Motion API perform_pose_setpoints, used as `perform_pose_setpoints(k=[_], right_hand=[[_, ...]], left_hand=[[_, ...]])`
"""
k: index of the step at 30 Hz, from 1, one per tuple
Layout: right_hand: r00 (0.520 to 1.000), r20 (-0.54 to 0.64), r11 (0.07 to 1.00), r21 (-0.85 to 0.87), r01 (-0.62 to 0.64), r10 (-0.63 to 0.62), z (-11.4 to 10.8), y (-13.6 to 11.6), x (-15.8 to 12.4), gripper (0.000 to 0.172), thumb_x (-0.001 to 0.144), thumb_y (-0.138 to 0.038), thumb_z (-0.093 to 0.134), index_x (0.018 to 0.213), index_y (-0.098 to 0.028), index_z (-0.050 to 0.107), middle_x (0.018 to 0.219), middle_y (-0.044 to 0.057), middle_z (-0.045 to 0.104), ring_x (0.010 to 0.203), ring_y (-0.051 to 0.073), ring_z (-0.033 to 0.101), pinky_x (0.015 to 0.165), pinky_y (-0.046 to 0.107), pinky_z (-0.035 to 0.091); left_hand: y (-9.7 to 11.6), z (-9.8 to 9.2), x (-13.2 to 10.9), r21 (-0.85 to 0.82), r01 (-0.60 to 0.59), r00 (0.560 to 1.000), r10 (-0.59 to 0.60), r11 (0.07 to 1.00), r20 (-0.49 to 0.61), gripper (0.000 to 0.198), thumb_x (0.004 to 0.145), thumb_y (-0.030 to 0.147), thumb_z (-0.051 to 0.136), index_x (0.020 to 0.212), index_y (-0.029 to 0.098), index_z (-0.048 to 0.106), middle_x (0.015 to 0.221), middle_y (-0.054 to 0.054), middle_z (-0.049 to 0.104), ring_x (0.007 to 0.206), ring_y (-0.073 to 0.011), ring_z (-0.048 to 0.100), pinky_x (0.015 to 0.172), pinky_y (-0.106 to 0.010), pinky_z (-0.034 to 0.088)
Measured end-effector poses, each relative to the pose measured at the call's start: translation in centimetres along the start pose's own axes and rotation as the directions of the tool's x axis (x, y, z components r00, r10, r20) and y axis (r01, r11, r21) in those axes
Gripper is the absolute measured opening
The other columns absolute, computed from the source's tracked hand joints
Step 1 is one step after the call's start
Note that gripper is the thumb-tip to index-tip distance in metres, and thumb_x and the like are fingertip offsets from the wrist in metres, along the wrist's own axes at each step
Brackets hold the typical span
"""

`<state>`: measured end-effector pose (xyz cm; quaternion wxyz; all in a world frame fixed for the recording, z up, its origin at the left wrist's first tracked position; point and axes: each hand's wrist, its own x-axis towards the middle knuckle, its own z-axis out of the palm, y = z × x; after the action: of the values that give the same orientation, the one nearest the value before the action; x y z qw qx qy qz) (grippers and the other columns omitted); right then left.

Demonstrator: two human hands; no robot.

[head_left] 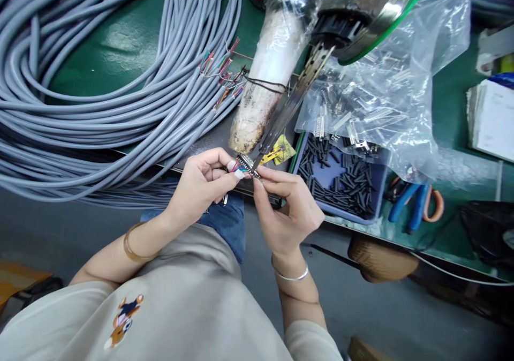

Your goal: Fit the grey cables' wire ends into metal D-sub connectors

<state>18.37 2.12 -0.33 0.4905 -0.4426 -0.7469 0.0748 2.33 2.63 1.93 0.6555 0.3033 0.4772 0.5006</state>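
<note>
At the bench edge, a metal multi-pin connector (249,166) sits between my two hands, close under the tip of a soldering iron (295,96). Thumb and forefinger of my left hand (201,181) are closed on thin coloured wires (236,166) at the connector's left side. My right hand (289,203) pinches the connector's right end with its fingertips. The iron hangs down from a fixed mount, its point touching or very near the connector; which of these I cannot tell. The fingers partly hide the wire ends.
Grey cables (120,120) with stripped coloured ends cover the left side. A stained white tube (277,45) stands beside the iron. To the right are a tray (341,213) of short black sleeves, a clear bag (385,93) of metal parts and blue-handled pliers (420,205).
</note>
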Motion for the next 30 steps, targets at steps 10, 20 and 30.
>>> perform_pose_setpoints(k=[10, 20, 30], right_hand=[[0.999, 0.001, 0.996, -0.072, 0.047, -0.047, 0.13, -0.03, 0.01, 0.017, 0.089, -0.012, 0.076, 0.091, -0.024, 0.065, 0.103, 0.002, 0.082, 0.087, 0.016, 0.079, 0.075, 0.027, 0.064], [0.998, -0.015, 0.995, -0.082, 0.058, -0.060, -0.04, -0.51, 0.32, 0.020, 0.086, -0.011, 0.079, 0.097, -0.024, 0.069, 0.105, 0.002, 0.081, 0.090, 0.016, 0.079, 0.083, 0.027, 0.065], [0.989, 0.044, 0.978, -0.146, 0.146, -0.141, -0.65, -0.33, -0.25, 0.015, 0.091, -0.012, 0.073, 0.094, -0.022, 0.062, 0.102, 0.004, 0.082, 0.083, 0.015, 0.080, 0.071, 0.022, 0.062]], left_hand=[[-0.21, 0.21, 0.00, 0.072, -0.087, 0.995, 0.089, 0.994, -0.032, 0.025, 0.073, 0.021, 0.082, 0.070, 0.018, 0.057, 0.049, 0.010, 0.045, 0.039, -0.0010, 0.032, 0.038, -0.015, 0.026], [-0.03, 0.29, -0.20, 0.072, -0.152, 0.988, 0.154, 0.986, -0.027, 0.021, 0.078, 0.022, 0.080, 0.073, 0.017, 0.060, 0.054, 0.009, 0.049, 0.041, -0.0014, 0.034, 0.038, -0.015, 0.028], [-0.36, 0.08, -0.52, 0.126, -0.079, 0.997, 0.081, 0.989, -0.007, 0.024, 0.072, 0.020, 0.079, 0.071, 0.017, 0.056, 0.065, 0.005, 0.056, 0.044, -0.0010, 0.037, 0.040, -0.015, 0.030]])
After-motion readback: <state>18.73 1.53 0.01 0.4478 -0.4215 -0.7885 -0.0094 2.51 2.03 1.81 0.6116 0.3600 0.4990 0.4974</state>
